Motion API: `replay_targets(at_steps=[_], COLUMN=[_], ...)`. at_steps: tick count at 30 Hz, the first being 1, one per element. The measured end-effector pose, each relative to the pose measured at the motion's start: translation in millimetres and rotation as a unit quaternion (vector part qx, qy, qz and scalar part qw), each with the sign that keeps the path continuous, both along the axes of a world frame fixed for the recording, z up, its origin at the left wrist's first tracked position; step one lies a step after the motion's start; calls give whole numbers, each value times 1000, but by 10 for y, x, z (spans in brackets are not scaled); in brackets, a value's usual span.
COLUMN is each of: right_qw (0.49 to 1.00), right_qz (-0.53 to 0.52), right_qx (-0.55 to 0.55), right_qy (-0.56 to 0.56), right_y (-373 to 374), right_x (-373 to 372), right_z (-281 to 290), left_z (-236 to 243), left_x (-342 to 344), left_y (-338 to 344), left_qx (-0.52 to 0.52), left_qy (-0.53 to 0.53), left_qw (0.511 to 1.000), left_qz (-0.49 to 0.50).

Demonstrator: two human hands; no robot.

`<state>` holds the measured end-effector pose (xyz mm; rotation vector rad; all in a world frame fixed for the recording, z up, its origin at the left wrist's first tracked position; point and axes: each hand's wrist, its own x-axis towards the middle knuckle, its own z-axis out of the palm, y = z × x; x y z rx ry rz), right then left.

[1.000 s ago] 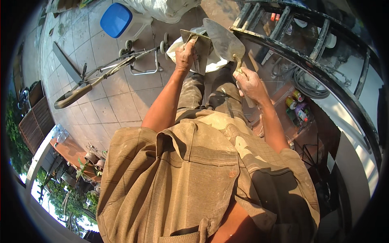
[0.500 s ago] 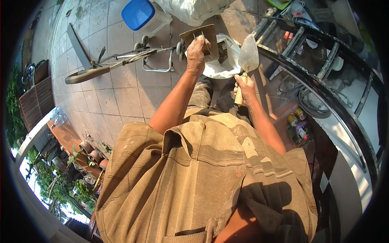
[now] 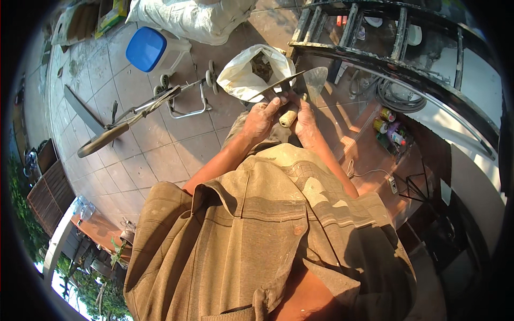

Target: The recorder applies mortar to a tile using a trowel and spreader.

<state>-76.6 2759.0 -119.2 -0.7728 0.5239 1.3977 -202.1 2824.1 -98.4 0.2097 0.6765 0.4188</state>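
We take the open white sack (image 3: pixel 235 80) as landmark: mouth propped wide, dark contents too unclear to name. Just on its wearer's side we log both hands, nearly together. Left hand (image 3: pixel 259 120) has its fingers closed on a flat plate trowel (image 3: pixel 279 84); we see the plate nearly edge-on, slanting across the sack's near right edge, likely tipped so its face turns away from the wearer. Right hand (image 3: pixel 305 123) is curled shut round the pointed trowel (image 3: pixel 317 80), blade just right of the sack and aimed away from the body, which probably keeps the edge off the legs. A pale handle (image 3: pixel 289 115) shows end-on between the hands; probably the pointed trowel's, though fingers hide the join. We can't tell if blade and plate touch. Holding both low and close presumably gives steadier control. Right of the sack, a paint-spotted ladder (image 3: pixel 400 35), with a coiled hose (image 3: pixel 399 107) nearer us. Left of it, a wheeled folding frame (image 3: pixel 155 101) and a blue-lidded tub (image 3: pixel 146 49), apparently leaving the near side free for standing. Beyond it, a bulky white bag (image 3: pixel 182 21).
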Motion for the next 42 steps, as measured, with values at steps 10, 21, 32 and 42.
replay_targets(at_steps=[10, 21, 32, 42], right_qw=[883, 628, 679, 678], right_qz=[119, 315, 245, 430], right_qx=[-78, 19, -29, -416], right_qy=[-447, -711, -691, -427], right_y=[204, 1024, 1360, -880], right_x=[565, -267, -342, -754], right_z=[149, 463, 582, -218], left_z=[108, 124, -178, -1678], left_x=[-551, 70, -268, -556], left_y=[-122, 927, 3591, 6711], left_qx=[305, 82, 274, 633], left_qy=[294, 113, 360, 163], left_qw=[867, 990, 892, 704], left_qz=[-262, 23, -9, -278])
